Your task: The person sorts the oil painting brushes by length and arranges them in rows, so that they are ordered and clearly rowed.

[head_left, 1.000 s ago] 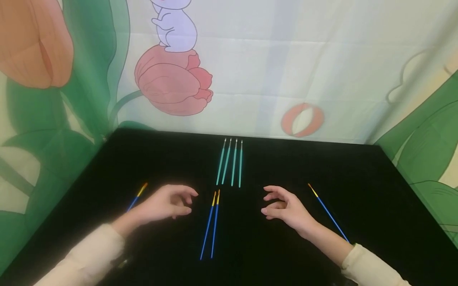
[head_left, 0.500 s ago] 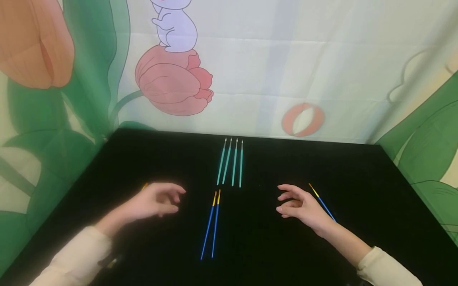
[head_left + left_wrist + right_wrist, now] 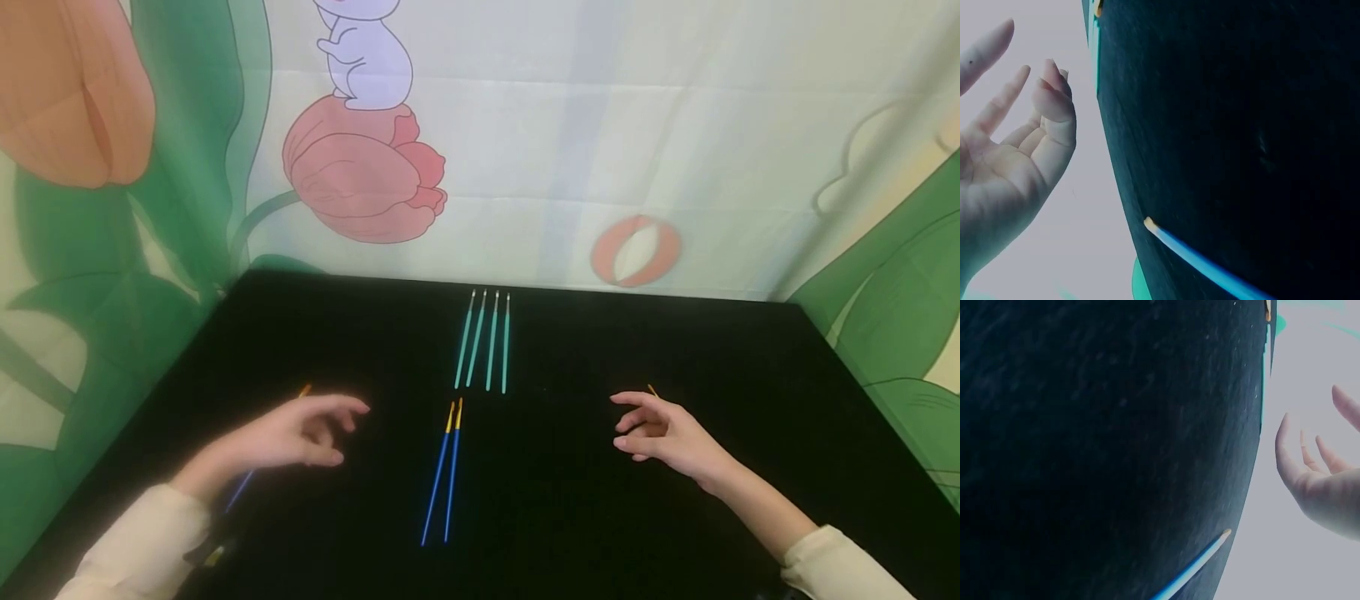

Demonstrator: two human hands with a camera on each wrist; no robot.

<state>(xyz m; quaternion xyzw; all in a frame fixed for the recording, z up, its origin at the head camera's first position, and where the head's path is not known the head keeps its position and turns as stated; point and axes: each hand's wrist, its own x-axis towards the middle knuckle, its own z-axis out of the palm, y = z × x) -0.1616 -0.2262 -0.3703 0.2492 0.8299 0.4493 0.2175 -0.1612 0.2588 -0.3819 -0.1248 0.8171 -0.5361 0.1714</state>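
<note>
My left hand [image 3: 288, 432] hovers over the left part of the black table, fingers loosely bent and holding nothing. Beneath it lies a blue paintbrush [image 3: 240, 491], partly hidden by the hand and forearm; the left wrist view shows this blue brush [image 3: 1200, 262] too. My right hand [image 3: 663, 429], also holding nothing, is above the right part of the table. It covers most of another blue paintbrush [image 3: 652, 389], whose handle [image 3: 1192, 569] shows in the right wrist view. Between the hands, two blue paintbrushes [image 3: 437, 483] [image 3: 452, 483] lie side by side, tips nearly together.
Several teal paintbrushes [image 3: 491, 350] lie in a row farther back on the black table [image 3: 570, 517], bristles away from me. Behind the table hangs a curtain [image 3: 525, 150] printed with tulips and a white animal.
Both hands have moved apart, the left one leftward and the right one rightward. The right hand now covers most of the right-hand blue paintbrush. The brushes have stayed in place.
</note>
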